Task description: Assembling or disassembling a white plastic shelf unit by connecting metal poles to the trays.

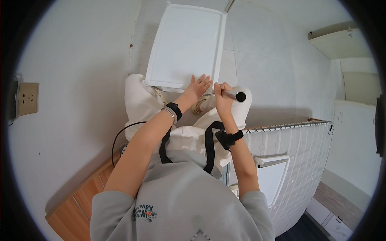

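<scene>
A white rectangular panel [183, 44] with a raised rim lies in front of me, its near edge over my lap. My left hand [198, 86] rests flat on the panel's near right corner, fingers spread. My right hand [222, 95] is closed around a tool with a silver shaft and a black round end [237, 96], held at the panel's near right edge. Both wrists wear black straps. White trousers [138, 102] and sandals show below the panel.
A wall socket [27, 98] sits on the white wall at left. A wooden surface [82, 197] lies at lower left with a black cable [120, 134] looping to it. A white tiled panel [305, 160] and a white handle piece [273, 176] stand at right.
</scene>
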Demonstrator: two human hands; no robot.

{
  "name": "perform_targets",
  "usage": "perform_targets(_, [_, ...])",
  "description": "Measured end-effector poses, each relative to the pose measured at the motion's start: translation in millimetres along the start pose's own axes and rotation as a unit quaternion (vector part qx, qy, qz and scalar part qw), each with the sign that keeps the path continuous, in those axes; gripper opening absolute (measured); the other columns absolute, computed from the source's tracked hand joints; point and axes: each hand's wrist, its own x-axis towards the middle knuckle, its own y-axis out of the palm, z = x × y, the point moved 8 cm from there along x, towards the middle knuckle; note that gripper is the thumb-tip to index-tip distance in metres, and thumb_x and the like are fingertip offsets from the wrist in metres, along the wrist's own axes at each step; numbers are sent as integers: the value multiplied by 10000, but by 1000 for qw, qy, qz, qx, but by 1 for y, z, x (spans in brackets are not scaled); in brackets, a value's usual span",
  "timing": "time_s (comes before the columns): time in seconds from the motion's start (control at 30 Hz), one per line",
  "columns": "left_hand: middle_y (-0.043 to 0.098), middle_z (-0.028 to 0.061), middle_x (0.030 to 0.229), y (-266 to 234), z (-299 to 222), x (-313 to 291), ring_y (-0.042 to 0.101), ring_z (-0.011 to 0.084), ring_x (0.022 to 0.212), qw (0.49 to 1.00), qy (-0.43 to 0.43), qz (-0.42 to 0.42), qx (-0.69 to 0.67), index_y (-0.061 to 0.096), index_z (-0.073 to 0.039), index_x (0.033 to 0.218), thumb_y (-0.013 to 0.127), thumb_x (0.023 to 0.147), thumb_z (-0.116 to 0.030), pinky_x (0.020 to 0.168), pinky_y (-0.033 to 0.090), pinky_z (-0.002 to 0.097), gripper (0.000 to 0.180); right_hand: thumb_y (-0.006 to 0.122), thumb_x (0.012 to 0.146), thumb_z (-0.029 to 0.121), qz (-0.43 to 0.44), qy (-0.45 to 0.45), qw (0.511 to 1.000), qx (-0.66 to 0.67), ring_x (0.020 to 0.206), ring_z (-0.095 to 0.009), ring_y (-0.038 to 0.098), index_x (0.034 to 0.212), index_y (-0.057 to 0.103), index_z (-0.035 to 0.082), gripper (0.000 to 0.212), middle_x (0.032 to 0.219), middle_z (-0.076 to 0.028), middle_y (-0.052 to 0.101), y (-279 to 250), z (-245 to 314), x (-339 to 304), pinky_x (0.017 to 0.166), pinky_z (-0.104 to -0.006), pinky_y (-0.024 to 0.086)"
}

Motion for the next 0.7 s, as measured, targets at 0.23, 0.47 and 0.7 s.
perform_targets(0.23, [296,83,1376,1,-1,-4,268,243,1281,1000,2,-10,-7,348,-93,1284,437,825,-107,976,260,566,467,561,802,33,31,15,999,23,506,-57,337,551,335,62,339,523,16,376,1,2,5,467,-221,309])
perform_targets(0.47, [332,91,1355,-5,-6,-7,290,249,1272,998,6,-63,-26,406,-79,1231,433,815,-94,970,264,572,417,577,788,69,66,62,995,38,453,-52,364,539,338,82,346,496,20,394,6,1,25,423,-211,296])
perform_targets(0.7, [323,92,1362,1,-1,-5,275,243,1280,998,2,-40,-41,380,-83,1254,420,826,-107,977,258,571,430,582,785,74,39,92,995,-23,464,-45,329,533,340,79,349,498,35,364,11,17,24,426,-225,271])
